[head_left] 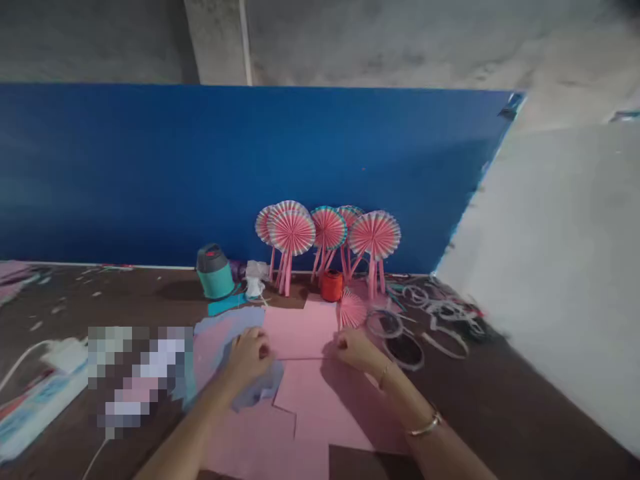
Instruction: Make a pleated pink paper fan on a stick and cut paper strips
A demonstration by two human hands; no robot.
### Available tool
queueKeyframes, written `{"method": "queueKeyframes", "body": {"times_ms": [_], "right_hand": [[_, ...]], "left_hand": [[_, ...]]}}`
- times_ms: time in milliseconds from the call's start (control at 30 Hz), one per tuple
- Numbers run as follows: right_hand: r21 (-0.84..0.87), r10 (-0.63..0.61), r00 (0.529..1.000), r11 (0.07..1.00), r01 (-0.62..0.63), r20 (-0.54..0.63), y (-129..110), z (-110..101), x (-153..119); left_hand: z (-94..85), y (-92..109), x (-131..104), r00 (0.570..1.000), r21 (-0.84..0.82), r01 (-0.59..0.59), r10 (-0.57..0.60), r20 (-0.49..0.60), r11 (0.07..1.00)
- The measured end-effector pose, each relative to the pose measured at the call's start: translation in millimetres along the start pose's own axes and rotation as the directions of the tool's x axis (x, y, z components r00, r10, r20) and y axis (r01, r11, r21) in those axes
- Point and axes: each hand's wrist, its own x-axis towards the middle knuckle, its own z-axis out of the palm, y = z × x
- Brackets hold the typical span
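Note:
My left hand (249,355) pinches the left end of the near edge of a pink paper sheet (301,332). At the other end of that edge, my right hand (359,353) is closed on the same sheet, its fingertips partly hidden. A thin straight fold or edge line runs between the two hands. More pink sheets (345,407) lie flat underneath and toward me. Blue-grey paper (257,390) shows under and beside my left hand. Just beyond my right hand lies a small pleated pink fan (353,309).
Several round pink paper fans (375,235) on sticks lean against the blue panel (150,173). Near them stand a red thread spool (331,287) and a teal-and-grey container (216,273). White rings and strips (440,310) lie right; a power strip (45,400) lies left.

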Motion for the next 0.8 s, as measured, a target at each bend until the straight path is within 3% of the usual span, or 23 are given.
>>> {"method": "queueKeyframes", "body": {"times_ms": [267, 433, 567, 667, 800], "right_hand": [[-0.031, 0.01, 0.999, 0.999, -0.009, 0.037, 1.4, 3.5, 3.5], [-0.067, 0.015, 0.999, 0.998, -0.012, 0.046, -0.4, -0.6, 1.2], [-0.091, 0.008, 0.998, 0.996, -0.002, 0.056, -2.2, -3.3, -1.0], [-0.1, 0.009, 0.998, 0.995, -0.003, 0.061, -3.0, -2.9, -1.4], [-0.099, 0.011, 0.998, 0.995, -0.004, 0.064, -4.9, -2.6, -1.9]], "left_hand": [[0.6, 1.4, 2.3, 1.0, 0.007, 0.003, -0.003, -0.014, 1.0], [2.3, 3.4, -1.5, 0.996, 0.01, -0.021, 0.022, -0.087, 1.0], [7.5, 3.8, -4.1, 0.953, 0.068, -0.248, 0.256, -0.164, 0.966], [11.1, 2.7, -4.0, 0.889, 0.177, -0.428, 0.448, -0.093, 0.886], [11.9, 1.0, -3.2, 0.85, 0.243, -0.51, 0.526, -0.005, 0.825]]}}
